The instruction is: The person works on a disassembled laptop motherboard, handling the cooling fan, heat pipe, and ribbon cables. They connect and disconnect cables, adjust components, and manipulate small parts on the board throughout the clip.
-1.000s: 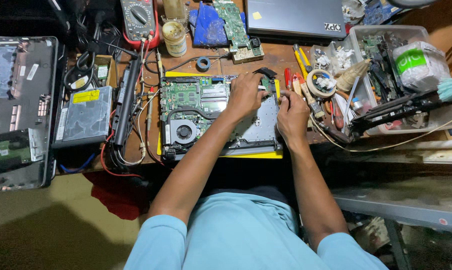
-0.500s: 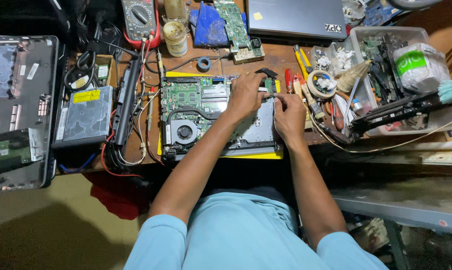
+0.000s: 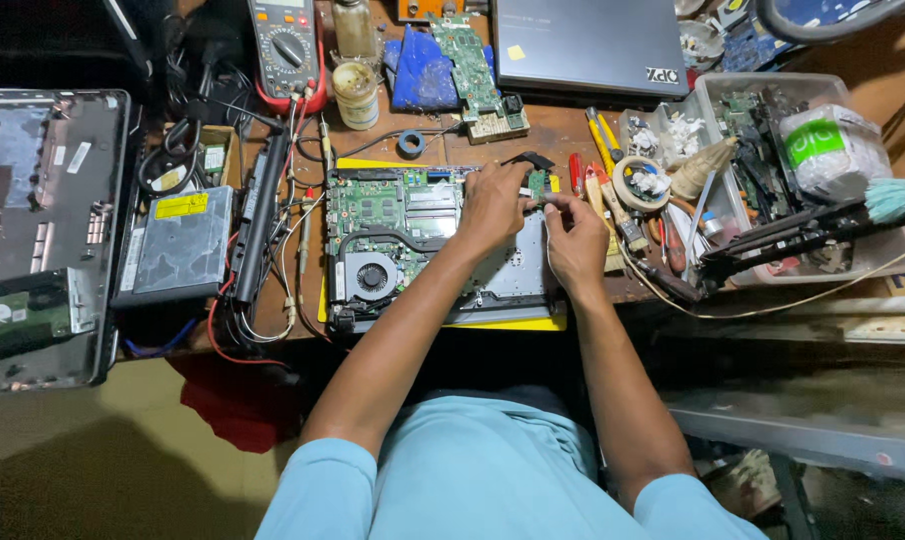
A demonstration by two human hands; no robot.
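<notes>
An opened laptop base (image 3: 518, 285) lies on the workbench with its green motherboard (image 3: 373, 205) and round cooling fan (image 3: 371, 277) exposed. My left hand (image 3: 493, 205) and my right hand (image 3: 576, 240) meet at the base's upper right corner. Between their fingertips sits a small green circuit board (image 3: 538, 184), pinched from both sides. Both forearms cross the lower half of the laptop base and hide part of it.
A multimeter (image 3: 286, 48), a jar (image 3: 357, 92) and a loose circuit board (image 3: 471, 62) lie at the back. A closed laptop (image 3: 593, 45) is behind. Screwdrivers (image 3: 603, 140), a tape roll (image 3: 641, 180) and a clear parts bin (image 3: 753, 130) crowd the right. A laptop shell (image 3: 43, 230) and optical drive (image 3: 178, 245) lie left.
My right hand has moved up and left toward my left hand, and both now pinch the small green board at the base's upper right corner.
</notes>
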